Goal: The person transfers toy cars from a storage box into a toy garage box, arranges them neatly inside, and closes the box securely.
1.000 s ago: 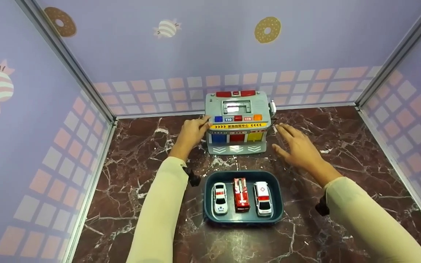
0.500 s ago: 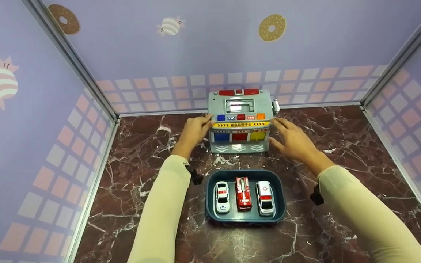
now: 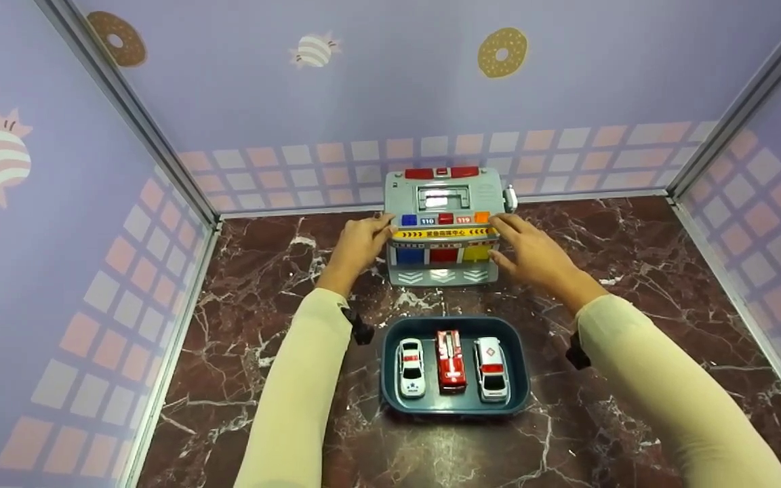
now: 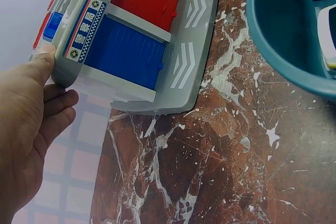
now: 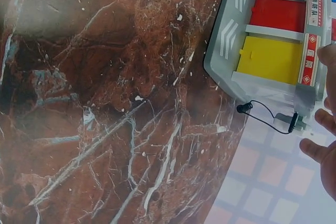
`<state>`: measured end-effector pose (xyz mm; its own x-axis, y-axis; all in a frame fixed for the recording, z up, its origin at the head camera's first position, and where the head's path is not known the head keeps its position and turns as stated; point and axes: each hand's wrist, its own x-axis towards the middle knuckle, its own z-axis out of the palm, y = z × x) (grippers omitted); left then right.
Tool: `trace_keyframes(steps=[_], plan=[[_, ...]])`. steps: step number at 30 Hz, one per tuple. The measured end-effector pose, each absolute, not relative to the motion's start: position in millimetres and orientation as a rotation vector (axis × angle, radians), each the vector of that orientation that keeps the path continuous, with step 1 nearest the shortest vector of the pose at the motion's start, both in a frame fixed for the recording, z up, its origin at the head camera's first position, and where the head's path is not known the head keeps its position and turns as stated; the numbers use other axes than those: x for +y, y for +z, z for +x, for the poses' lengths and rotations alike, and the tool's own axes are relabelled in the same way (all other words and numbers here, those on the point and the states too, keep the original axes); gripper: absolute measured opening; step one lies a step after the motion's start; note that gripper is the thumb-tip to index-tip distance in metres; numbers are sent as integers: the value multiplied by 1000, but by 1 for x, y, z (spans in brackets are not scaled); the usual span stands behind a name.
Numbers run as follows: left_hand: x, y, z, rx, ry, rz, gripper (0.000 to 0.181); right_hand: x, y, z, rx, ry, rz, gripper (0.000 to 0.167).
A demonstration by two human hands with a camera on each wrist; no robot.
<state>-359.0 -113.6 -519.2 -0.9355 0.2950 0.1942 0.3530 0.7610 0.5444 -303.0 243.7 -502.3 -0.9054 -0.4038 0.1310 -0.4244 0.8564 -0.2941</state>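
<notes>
A grey toy rescue-station garage (image 3: pixel 441 274) with blue, red and yellow doors stands by the back wall. My left hand (image 3: pixel 358 249) holds its left roof corner; in the left wrist view, the thumb (image 4: pixel 42 64) lies by the blue button and the other fingers bend at the side. At the right end of the roof, my right hand (image 3: pixel 536 254) has its fingers extended beside the orange button (image 3: pixel 482 217), one fingertip at the front edge. In front, a dark teal tray (image 3: pixel 455 410) holds a toy police car (image 3: pixel 411 369), a red toy fire truck (image 3: pixel 450 362) and a toy ambulance (image 3: pixel 492 369).
A white handset (image 3: pixel 511 198) sits on the garage's right side. A black cord (image 5: pixel 270 124) hangs from that side in the right wrist view. Printed purple walls (image 3: pixel 397 88) enclose the dark marbled surface (image 3: pixel 262 271) at the back and both sides.
My right hand has moved left and inward, from beside the garage to its right roof edge. The left hand stays at the left corner. The cars and tray have not moved.
</notes>
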Motion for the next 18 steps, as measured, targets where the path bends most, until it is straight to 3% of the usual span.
trace_keyframes(steps=[18], plan=[[-113,-522,-359,-2876,-965,-473,46,237,-503,-316,-2899,580,636,62]])
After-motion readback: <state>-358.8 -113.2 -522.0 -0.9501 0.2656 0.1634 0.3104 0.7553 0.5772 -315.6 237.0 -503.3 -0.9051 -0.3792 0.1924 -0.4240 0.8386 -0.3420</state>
